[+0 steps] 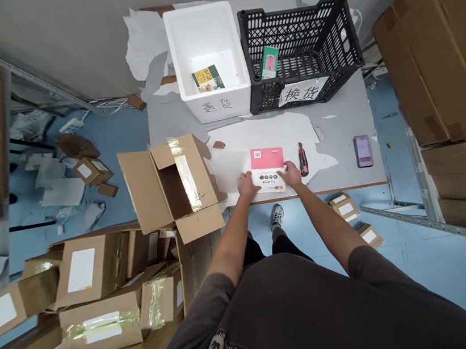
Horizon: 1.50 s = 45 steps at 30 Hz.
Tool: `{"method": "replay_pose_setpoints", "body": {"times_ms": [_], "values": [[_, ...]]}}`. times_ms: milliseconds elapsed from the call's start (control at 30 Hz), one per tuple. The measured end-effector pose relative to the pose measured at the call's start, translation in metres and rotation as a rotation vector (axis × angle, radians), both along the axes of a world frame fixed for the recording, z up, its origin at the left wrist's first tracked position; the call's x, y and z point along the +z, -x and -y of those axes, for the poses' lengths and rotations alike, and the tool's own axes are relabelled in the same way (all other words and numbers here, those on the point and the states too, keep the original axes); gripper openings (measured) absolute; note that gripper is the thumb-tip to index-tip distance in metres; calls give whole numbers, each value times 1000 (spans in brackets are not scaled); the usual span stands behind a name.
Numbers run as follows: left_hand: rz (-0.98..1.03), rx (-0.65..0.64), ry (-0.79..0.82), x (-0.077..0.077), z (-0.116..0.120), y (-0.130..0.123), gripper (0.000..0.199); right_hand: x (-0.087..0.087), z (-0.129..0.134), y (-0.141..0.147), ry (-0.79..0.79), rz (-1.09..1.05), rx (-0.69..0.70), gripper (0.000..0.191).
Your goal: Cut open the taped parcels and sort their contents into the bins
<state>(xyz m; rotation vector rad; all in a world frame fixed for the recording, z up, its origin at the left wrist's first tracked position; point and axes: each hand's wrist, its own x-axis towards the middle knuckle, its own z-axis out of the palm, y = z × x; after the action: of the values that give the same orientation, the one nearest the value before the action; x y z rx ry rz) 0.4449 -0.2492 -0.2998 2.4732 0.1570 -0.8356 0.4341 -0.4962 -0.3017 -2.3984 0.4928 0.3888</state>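
A pink and white book (267,160) with a barcode on its cover lies flat near the front edge of the table. My left hand (247,186) grips its lower left edge, the thumb resting on the cover. On the opposite edge, my right hand (291,175) holds the book between thumb and fingers. A red and black utility knife (302,159) lies just right of my right hand, untouched. To the left of my left hand, an opened cardboard box (192,171) rests on the table with its flaps spread.
A white bin (215,99) with a green and yellow book and a black crate (305,67) with a green and pink package stand at the back. A phone (363,151) lies at the right. Taped cartons (103,329) are piled lower left; cardboard boxes (435,50) fill the right side.
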Motion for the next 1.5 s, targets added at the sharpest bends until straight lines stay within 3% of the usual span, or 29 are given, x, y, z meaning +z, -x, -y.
{"method": "replay_pose_setpoints", "body": {"times_ms": [100, 233, 300, 367, 500, 633, 700, 800, 900, 967, 1067, 1200, 1367, 1500], "values": [[5, 17, -10, 1, 1, 1, 84, 9, 16, -5, -59, 145, -141, 30], [0, 57, -30, 5, 7, 2, 74, 23, 51, 8, -228, 260, -570, 35], [-38, 110, -24, 4, 11, 0, 72, 22, 62, 21, -300, 182, -665, 35], [-62, 181, -26, 2, 15, -3, 71, 17, 61, 31, -351, 84, -551, 34], [-105, 382, -15, 4, 23, -14, 59, 10, 27, 32, -304, -40, -128, 35], [-140, 448, 137, 16, 25, -25, 32, 13, -1, 21, -142, -144, 32, 35], [-124, 439, 237, 20, 24, -24, 25, 13, -3, 17, -114, -157, 27, 32], [-92, 436, 409, 19, 21, -17, 38, 9, 5, 16, -181, -135, -74, 40], [-61, 432, 708, 18, 15, -10, 49, 8, 17, 14, -323, -139, -220, 54], [-70, 427, 904, 25, 8, -9, 53, 16, 24, 12, -503, -176, -304, 62], [-150, 411, 1066, 52, -8, -13, 63, 47, 29, 6, -856, -200, -335, 67], [-215, 392, 1152, 119, -35, -23, 87, 121, 26, -13, -1184, -95, -213, 74], [-169, 256, 1280, 215, -67, -33, 115, 223, 13, -39, -1315, -3, 33, 88], [-90, 160, 1309, 262, -84, -35, 116, 269, 0, -47, -1344, 50, 160, 93]]}}
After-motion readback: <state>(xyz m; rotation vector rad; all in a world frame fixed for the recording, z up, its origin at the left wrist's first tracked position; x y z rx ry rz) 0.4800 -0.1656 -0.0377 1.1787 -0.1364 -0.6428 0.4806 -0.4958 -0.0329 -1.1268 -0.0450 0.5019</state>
